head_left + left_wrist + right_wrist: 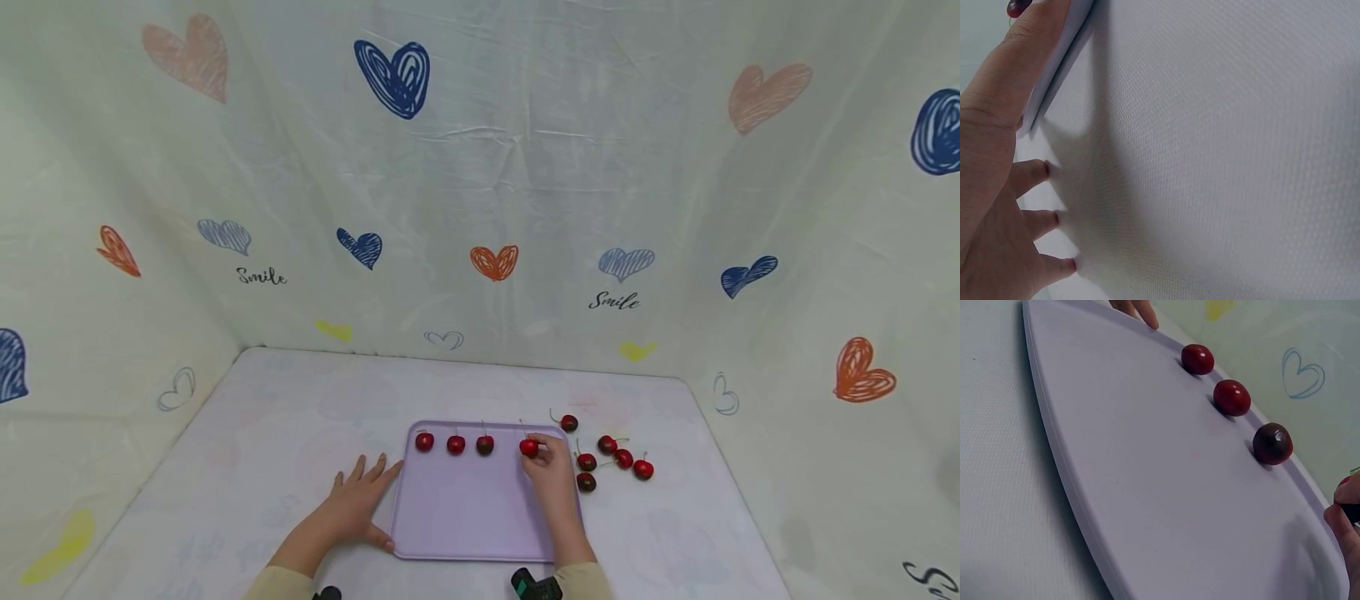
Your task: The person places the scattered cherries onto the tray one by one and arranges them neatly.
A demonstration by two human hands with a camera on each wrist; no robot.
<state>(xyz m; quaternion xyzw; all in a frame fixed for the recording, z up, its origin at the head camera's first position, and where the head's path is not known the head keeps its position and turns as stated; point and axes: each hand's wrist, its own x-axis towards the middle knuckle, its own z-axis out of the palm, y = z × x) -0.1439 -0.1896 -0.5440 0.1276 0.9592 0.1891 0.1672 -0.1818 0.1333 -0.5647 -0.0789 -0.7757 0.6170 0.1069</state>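
Observation:
A shallow purple tray [480, 508] lies on the table, with three red cherries in a row along its far edge: one at the left corner [424, 442], a second [456, 445] beside it, and a darker one [485, 445]. My right hand [551, 475] pinches another cherry [528, 448], stem upward, over the tray's far right part. In the right wrist view only the fingertips [1344, 519] show at the right edge. My left hand [352, 504] spreads its fingers at the tray's left side, thumb against the near left rim.
Several loose cherries [623, 458] with stems lie on the white table [675, 525] to the right of the tray. Behind the table hangs a pale curtain [540, 183] printed with hearts. Dark wrist devices [536, 583] show at the sleeves.

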